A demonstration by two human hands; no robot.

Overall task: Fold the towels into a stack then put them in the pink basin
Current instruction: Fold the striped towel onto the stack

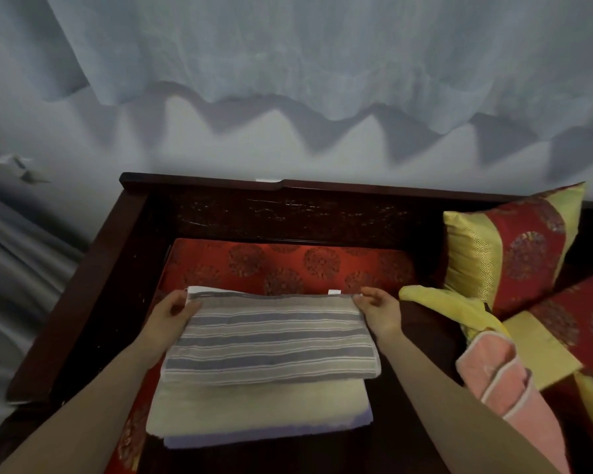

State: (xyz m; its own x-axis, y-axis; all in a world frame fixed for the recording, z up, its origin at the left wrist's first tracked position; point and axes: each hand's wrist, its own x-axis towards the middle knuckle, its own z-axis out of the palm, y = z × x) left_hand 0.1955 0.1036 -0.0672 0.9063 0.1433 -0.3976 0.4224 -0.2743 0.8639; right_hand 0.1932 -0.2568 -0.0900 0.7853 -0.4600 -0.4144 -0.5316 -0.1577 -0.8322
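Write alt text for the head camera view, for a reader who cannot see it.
A person's left hand and right hand pinch the far corners of a grey striped folded towel that lies on a cream folded towel and a lavender folded towel, on a red patterned seat cushion. A pink towel and a yellow cloth lie loose on the right.

Dim, bluish, soft-focus view with curtain (288,46) shadows on the wall (220,155), edges warped.
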